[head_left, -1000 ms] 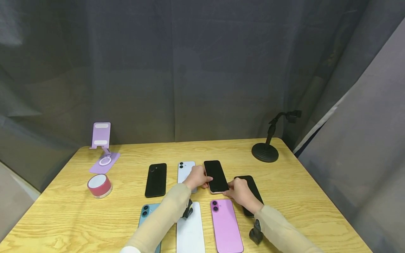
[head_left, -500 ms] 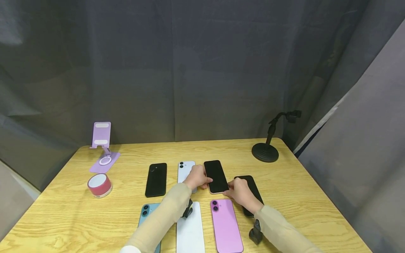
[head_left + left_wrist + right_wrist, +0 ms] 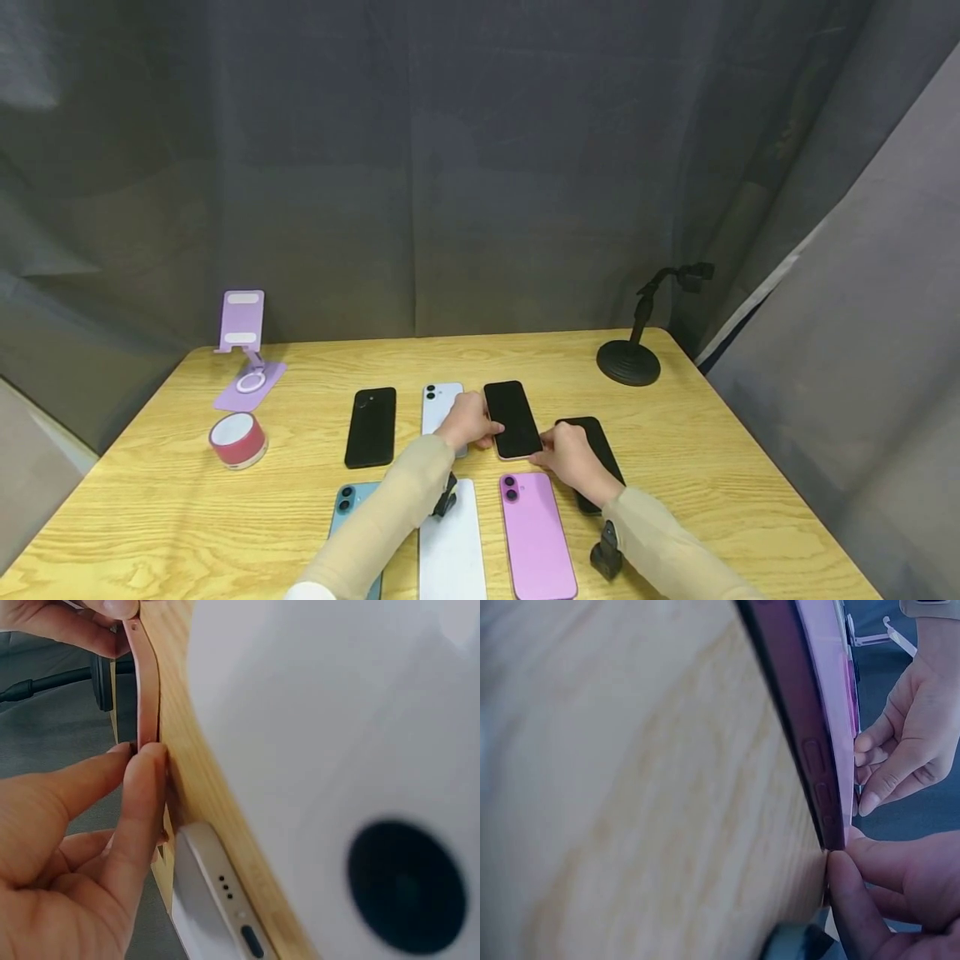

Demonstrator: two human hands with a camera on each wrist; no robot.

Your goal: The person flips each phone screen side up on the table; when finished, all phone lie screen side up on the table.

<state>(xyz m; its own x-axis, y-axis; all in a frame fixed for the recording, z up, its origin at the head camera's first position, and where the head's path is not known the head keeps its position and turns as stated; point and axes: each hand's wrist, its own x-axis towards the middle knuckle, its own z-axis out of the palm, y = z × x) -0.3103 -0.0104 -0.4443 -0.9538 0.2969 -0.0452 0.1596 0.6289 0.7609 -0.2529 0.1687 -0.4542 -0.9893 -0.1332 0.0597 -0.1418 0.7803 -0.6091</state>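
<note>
A smartphone with a black screen and pink edge (image 3: 512, 417) lies face up in the back row of the table. My left hand (image 3: 467, 422) pinches its left edge between thumb and fingers, the thumb over the screen's side. At the lower right corner my right hand (image 3: 572, 457) pinches the phone's edge. From the left wrist, the pink frame (image 3: 148, 686) shows between the fingers of both hands. Just left of it lies a white phone (image 3: 432, 408), back up, partly covered by the left hand. A black-screened phone (image 3: 597, 442) lies under the right hand and wrist.
In the front row lie a pink phone (image 3: 537, 533), a white phone (image 3: 452, 550) and a blue phone (image 3: 351, 502) partly behind the left sleeve. Another black-screened phone (image 3: 371, 427) is farther left. A purple stand (image 3: 242, 321), pink tape roll (image 3: 238, 443) and black stand (image 3: 628, 362) flank them.
</note>
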